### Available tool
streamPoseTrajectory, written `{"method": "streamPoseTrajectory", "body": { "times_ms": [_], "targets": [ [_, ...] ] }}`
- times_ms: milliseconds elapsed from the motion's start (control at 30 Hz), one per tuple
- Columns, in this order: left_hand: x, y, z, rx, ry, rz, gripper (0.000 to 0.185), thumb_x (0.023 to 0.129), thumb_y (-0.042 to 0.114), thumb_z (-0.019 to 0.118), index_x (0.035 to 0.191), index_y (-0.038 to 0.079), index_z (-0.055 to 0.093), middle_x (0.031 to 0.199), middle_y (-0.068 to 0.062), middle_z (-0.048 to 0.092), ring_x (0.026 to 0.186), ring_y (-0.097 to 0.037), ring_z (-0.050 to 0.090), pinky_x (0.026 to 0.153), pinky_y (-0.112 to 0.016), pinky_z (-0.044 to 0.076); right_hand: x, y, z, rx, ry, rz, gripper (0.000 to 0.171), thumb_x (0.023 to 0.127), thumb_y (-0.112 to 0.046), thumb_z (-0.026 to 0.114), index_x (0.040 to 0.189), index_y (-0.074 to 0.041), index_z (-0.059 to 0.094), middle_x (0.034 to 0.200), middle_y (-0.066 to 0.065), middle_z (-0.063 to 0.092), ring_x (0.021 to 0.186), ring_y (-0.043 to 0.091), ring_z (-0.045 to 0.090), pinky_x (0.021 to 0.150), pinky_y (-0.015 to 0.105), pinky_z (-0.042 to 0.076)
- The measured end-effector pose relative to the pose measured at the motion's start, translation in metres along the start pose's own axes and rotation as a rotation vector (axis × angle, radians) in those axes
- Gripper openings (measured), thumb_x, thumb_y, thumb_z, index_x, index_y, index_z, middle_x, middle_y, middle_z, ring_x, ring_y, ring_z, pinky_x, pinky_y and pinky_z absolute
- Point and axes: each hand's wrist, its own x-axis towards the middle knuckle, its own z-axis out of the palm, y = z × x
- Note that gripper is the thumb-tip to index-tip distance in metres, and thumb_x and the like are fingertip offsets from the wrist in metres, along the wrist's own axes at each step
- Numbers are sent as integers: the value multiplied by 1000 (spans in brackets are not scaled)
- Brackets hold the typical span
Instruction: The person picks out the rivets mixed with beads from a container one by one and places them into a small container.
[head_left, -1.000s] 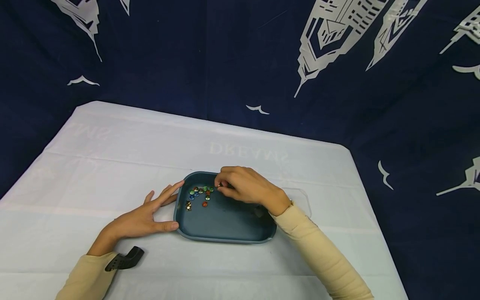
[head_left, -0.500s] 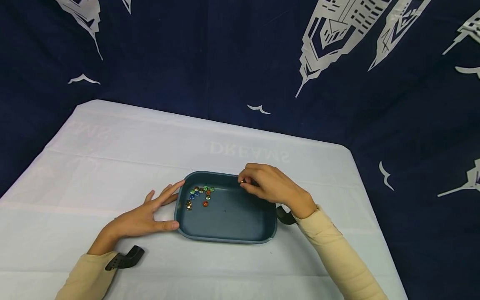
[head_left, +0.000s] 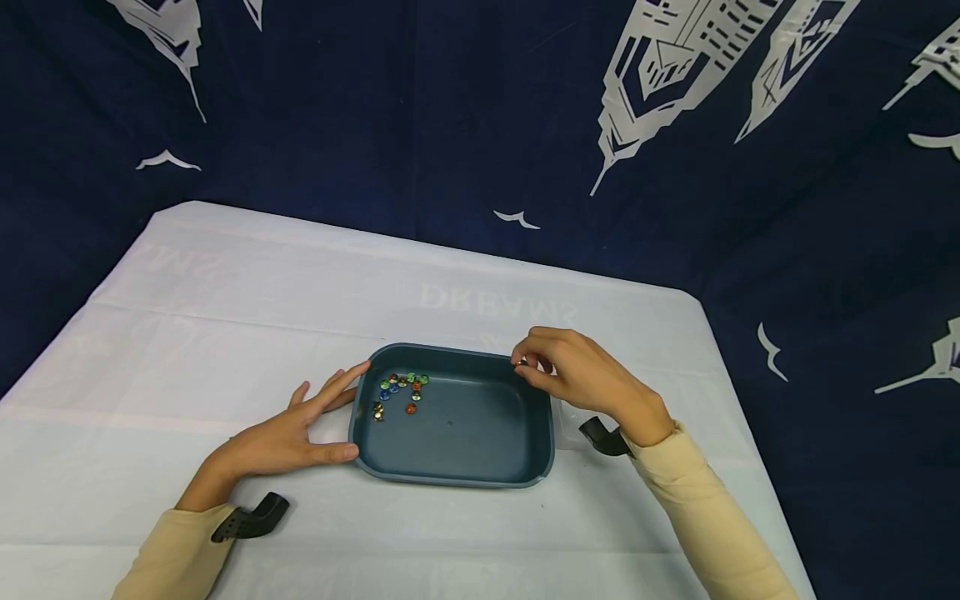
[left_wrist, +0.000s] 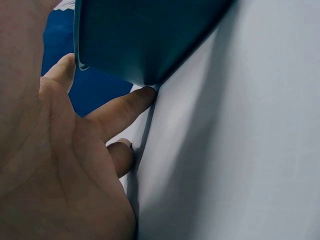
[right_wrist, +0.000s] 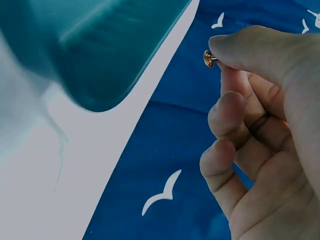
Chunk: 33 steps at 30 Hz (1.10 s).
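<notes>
My right hand (head_left: pixel 576 371) pinches a small copper-coloured thumbtack (right_wrist: pixel 208 59) between thumb and index finger, above the tray's far right corner in the head view. Its round head and a bit of thin metal stem show in the right wrist view; the other fingers are curled. The blue-grey tray (head_left: pixel 465 450) holds several thumbtack-like pieces (head_left: pixel 411 408) with shiny green, blue, orange and gold heads, gathered in its left part. My left hand (head_left: pixel 281 442) is spread, with fingertips and thumb touching the tray's left side. Below the rim, a fingertip meets the tray wall (left_wrist: pixel 145 65).
A clear plastic box or lid (head_left: pixel 572 429), partly hidden by my right arm, lies right of the tray. White cloth (head_left: pixel 225 333) covers the table. Behind hangs a dark blue curtain (head_left: pixel 450 108) with white prints. Black straps with mounts (head_left: pixel 251 518) sit on both wrists.
My right hand has moved right from over the tray's middle to its far right corner, carrying the thumbtack. My left hand and the tray have stayed in place.
</notes>
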Motion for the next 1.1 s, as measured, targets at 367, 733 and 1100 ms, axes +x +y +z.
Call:
{"method": "streamPoseTrajectory", "body": {
  "times_ms": [367, 733, 1100],
  "targets": [
    [1, 2, 2, -13, -3, -2, 101, 88, 32, 79, 161, 36, 9, 159, -16, 36, 150, -43, 24, 112, -72, -17, -32, 17, -1, 2, 37, 42, 7, 92, -9, 72, 97, -13, 73, 79, -11, 54, 71, 10, 53, 61, 20, 44],
    [1, 1, 1, -12, -2, 4, 102, 87, 31, 79, 161, 37, 9, 159, -15, 38, 153, -43, 16, 112, -73, -17, -53, 26, -1, -12, 59, 97, 7, 90, -10, 73, 96, -15, 72, 77, -12, 52, 69, 7, 51, 60, 19, 44],
    [0, 1, 1, -7, 8, -17, 101, 87, 33, 79, 161, 38, 10, 159, -18, 36, 149, -43, 28, 113, -72, -17, -64, 32, 2, -27, 72, 101, 6, 90, -10, 74, 95, -13, 72, 77, -14, 52, 70, 5, 50, 60, 19, 44]
  ]
}}
